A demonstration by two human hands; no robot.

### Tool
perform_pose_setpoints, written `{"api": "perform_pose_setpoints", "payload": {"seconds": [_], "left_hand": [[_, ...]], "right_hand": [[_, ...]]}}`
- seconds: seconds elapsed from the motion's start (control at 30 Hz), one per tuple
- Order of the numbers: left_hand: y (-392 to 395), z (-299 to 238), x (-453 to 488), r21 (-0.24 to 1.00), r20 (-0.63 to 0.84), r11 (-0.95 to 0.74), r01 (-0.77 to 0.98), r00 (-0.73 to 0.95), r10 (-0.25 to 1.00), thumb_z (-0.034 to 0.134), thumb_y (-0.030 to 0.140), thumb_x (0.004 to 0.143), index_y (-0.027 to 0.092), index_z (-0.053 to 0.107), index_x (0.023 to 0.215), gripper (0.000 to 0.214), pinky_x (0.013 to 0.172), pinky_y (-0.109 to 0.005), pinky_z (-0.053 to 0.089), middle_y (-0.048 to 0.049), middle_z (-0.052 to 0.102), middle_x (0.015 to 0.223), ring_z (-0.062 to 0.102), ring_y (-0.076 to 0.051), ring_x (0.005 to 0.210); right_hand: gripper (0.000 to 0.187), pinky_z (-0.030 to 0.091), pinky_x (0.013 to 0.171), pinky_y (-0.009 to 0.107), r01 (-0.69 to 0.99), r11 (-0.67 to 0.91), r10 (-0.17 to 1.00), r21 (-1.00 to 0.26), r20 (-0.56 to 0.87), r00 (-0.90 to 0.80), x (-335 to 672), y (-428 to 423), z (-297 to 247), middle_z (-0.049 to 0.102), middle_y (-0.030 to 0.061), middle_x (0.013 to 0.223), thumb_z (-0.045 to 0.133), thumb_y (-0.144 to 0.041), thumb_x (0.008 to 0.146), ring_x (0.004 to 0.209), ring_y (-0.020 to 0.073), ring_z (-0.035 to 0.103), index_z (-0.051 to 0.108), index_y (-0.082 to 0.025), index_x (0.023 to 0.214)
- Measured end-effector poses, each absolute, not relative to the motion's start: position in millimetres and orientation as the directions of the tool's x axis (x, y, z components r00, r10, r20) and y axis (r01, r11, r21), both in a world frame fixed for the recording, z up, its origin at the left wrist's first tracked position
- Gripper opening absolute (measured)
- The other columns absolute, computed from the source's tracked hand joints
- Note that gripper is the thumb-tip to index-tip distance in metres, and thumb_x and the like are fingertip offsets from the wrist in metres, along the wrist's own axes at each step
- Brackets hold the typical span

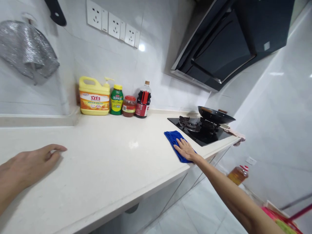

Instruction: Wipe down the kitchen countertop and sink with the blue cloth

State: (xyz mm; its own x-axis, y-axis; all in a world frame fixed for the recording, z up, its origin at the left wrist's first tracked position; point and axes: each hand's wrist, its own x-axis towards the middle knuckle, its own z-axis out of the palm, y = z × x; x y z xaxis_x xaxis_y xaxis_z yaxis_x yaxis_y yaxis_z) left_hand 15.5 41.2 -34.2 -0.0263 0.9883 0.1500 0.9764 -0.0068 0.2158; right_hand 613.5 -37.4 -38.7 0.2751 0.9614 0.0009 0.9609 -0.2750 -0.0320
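My right hand lies flat, fingers spread, on a blue cloth that rests on the white countertop just left of the black gas hob. My left hand rests on the countertop at the near left, fingers loosely stretched out, holding nothing.
Against the tiled wall stand a yellow detergent jug, a green bottle, a red-lidded jar and a dark sauce bottle. A black wok sits on the hob under the range hood. An oil bottle stands on the floor.
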Motion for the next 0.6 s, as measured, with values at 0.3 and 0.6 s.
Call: {"api": "perform_pose_setpoints", "payload": {"seconds": [0.3, 0.6], "left_hand": [[13, -11, 42, 0.199, 0.117, -0.001, 0.980, -0.023, 0.993, 0.031, 0.045, 0.091, 0.031, 0.059, 0.131, 0.051, 0.084, -0.046, 0.049, -0.0106, 0.072, 0.111, 0.065, -0.033, 0.097], [6, -4, 49, 0.221, 0.094, -0.015, 0.975, -0.006, 0.996, 0.020, 0.040, 0.093, 0.029, 0.057, 0.130, 0.053, 0.085, -0.048, 0.047, -0.0149, 0.068, 0.109, 0.064, -0.036, 0.100]], "right_hand": [[0.080, 0.018, 0.117, 0.061, 0.892, -0.453, 0.891, -0.008, 0.029, 0.453, 567, 23, -29, 0.024, 0.0268, 0.161, 0.014, -0.063, 0.098, 0.149, 0.0377, 0.024, 0.022, -0.009, 0.158], [0.084, 0.015, 0.115, 0.067, 0.941, -0.336, 0.941, -0.032, 0.033, 0.337, 466, 63, -29, 0.022, 0.0320, 0.159, 0.017, -0.065, 0.098, 0.148, 0.0428, 0.023, 0.021, -0.005, 0.156]]}}
